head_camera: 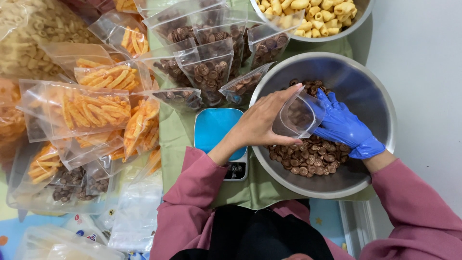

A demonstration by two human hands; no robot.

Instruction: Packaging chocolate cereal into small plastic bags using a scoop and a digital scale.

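Observation:
My left hand (262, 119), bare, holds a clear plastic pouch (299, 115) open over a large steel bowl (374, 91). My right hand (342, 126), in a blue glove, reaches into the mouth of the pouch from the right. Brown spiral snacks (310, 161) lie in the bottom of the bowl, just under both hands. Both sleeves are pink.
A small blue-topped kitchen scale (217, 130) sits left of the bowl on a green cloth. Filled pouches of brown spirals (208, 72) and orange sticks (94, 108) are piled at the left. A second steel bowl of yellow puffs (313, 17) stands at the top.

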